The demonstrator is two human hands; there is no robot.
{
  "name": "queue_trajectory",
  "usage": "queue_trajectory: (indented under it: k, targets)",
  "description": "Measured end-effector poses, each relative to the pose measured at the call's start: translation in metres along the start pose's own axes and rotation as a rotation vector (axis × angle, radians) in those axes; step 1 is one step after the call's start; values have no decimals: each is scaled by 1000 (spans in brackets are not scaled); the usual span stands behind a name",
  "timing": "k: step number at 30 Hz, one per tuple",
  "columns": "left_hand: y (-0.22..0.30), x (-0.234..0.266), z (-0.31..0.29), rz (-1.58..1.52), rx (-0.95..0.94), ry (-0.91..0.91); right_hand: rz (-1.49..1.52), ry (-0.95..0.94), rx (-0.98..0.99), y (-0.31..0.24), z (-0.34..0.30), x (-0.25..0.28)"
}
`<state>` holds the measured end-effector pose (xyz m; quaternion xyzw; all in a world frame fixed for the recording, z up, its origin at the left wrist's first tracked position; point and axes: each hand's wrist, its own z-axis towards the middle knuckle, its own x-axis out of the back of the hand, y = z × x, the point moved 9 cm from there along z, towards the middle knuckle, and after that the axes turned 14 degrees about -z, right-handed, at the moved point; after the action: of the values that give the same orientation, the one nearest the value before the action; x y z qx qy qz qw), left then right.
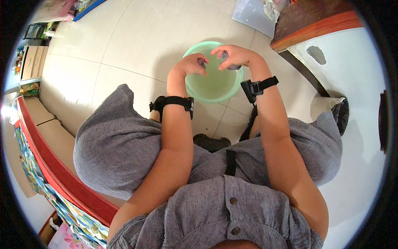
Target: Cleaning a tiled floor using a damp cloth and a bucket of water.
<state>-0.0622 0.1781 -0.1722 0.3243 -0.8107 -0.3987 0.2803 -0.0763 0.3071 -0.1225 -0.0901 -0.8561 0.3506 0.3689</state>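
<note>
Loosely, the left hand [190,64] and right hand [237,55] curl their fingers [219,49] around small grey-purple lumps [234,67] over a round pale-green basin [214,99], contents unclear.

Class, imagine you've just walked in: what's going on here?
A person in grey clothes has both hands over a pale green basin. The left hand holds a small greyish thing; the right hand holds a purplish-grey bundle, perhaps cloth. The hands are apart.
</note>
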Motion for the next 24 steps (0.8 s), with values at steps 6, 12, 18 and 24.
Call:
queue_trajectory:
  k: [6,12,18,24]
  targets:
    - [-10,-8,5,-630,22,59,706,252,-183,66,28,-34]
    - [-7,-56,0,-424,230,-259,1159,679,-337,72,30,-77]
    - [-22,-12,-2,-234,162,95,1093,372,-280,11,25,-88]
    - [3,-24,-4,-400,101,103,858,466,-257,45,30,-71]
